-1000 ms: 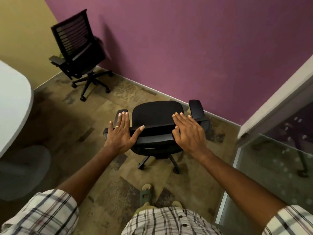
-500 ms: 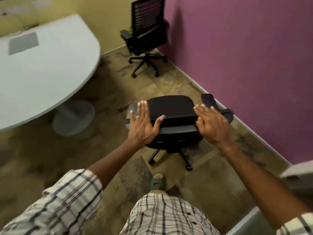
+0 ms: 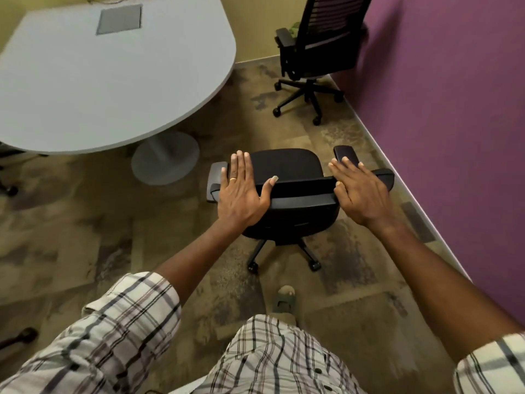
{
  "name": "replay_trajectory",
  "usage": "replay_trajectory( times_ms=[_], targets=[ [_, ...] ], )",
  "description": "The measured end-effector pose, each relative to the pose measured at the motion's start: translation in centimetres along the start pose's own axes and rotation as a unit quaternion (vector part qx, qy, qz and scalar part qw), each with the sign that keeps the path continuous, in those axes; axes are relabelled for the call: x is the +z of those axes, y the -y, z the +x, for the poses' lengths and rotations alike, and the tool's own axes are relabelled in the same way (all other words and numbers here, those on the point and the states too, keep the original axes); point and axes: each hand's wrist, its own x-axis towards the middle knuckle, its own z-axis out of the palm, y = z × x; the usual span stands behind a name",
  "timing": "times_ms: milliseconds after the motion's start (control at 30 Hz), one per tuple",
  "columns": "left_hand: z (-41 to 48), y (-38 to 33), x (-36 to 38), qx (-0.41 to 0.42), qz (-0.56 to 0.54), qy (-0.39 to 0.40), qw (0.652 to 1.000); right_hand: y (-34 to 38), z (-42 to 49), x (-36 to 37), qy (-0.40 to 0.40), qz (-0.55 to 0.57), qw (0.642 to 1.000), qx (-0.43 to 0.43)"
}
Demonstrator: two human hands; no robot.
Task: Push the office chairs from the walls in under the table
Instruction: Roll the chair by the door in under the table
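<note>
A black office chair (image 3: 287, 166) stands in front of me on the carpet, its back toward me and its seat facing the white rounded table (image 3: 113, 81). My left hand (image 3: 241, 191) lies flat on the left end of the backrest's top edge, fingers straight, thumb hooked over the rim. On the right end of that edge my right hand (image 3: 359, 191) lies flat with fingers spread, reaching over the right armrest. A second black office chair (image 3: 321, 38) with a slatted back stands in the far corner against the purple wall (image 3: 454, 109).
The table rests on a round grey pedestal base (image 3: 164, 157) just left of the near chair. Chair casters show at the left edge (image 3: 8, 189) and lower left (image 3: 20, 336). The purple wall runs close along the right. My sandalled foot (image 3: 284, 297) is behind the chair.
The view has swung left, bringing the table into sight. The near chair has turned away from the purple wall toward the table, with both hands staying on its backrest.
</note>
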Motion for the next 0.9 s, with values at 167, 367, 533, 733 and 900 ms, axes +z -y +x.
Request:
replay_trajectory(
  times_ms=[167,367,533,733,900],
  targets=[
    [2.1,2.3,0.1,-0.032,0.01,-0.007,0.999,0.1,4.0,1.4,0.022,-0.006,0.999,-0.045],
    [5.9,5.3,0.0,-0.081,0.029,-0.016,0.996,-0.8,11.0,2.8,0.052,-0.01,0.995,-0.09],
    [10.2,7.5,-0.4,-0.131,0.031,-0.019,0.991,-1.3,18.7,3.5,0.07,-0.013,0.992,-0.105],
    [15.8,8.9,-2.1,-0.154,0.024,-0.025,0.988,-0.8,26.4,3.6,0.048,-0.003,0.991,-0.123],
    [20.2,11.5,-2.9,-0.19,0.03,-0.026,0.981,0.2,33.4,5.1,0.056,0.007,0.986,-0.155]
  ],
)
